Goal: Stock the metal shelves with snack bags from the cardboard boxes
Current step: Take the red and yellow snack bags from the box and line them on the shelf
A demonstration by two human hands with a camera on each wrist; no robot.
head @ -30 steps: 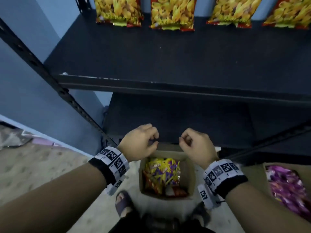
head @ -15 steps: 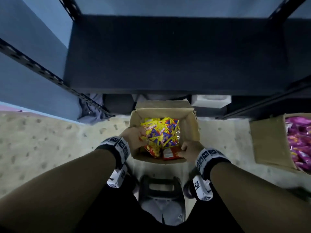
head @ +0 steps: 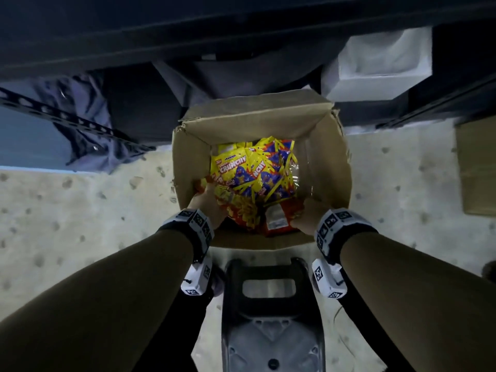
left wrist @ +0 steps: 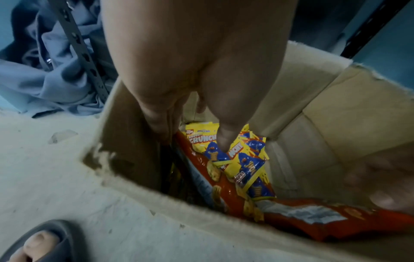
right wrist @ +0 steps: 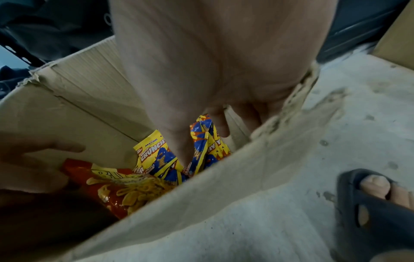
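Both hands reach down into an open cardboard box [head: 324, 167] that sits on the speckled floor [head: 80, 216] at the centre of the head view, just below the dark metal shelves [head: 188, 36] that fill the top of the frame. The left hand [head: 206, 208] is at the lower left of the box opening, its fingers [left wrist: 156, 122] pointing down between the box wall and a red snack bag [head: 241, 210]; the thumb lies over the yellow bags. Whether it has closed on the red bag cannot be told, since the fingertips are hidden behind the bag. The right hand [head: 306, 216] is at the lower right of the opening, touching the edge of a second red bag [head: 276, 221] that lies label side up; in the right wrist view its fingers [right wrist: 219, 124] hang fairly straight down along the box wall, and a firm hold cannot be made out. Deeper in the box, toward the upper middle of the opening, lies a heap of yellow and blue snack bags [head: 241, 170] printed CRUNCHY. A second cardboard box [head: 477, 167] shows at the right edge, crumpled blue cloth [head: 80, 130] at the upper left, a white block [head: 381, 68] at the upper right, and a grey plastic stool [head: 271, 318] at bottom centre
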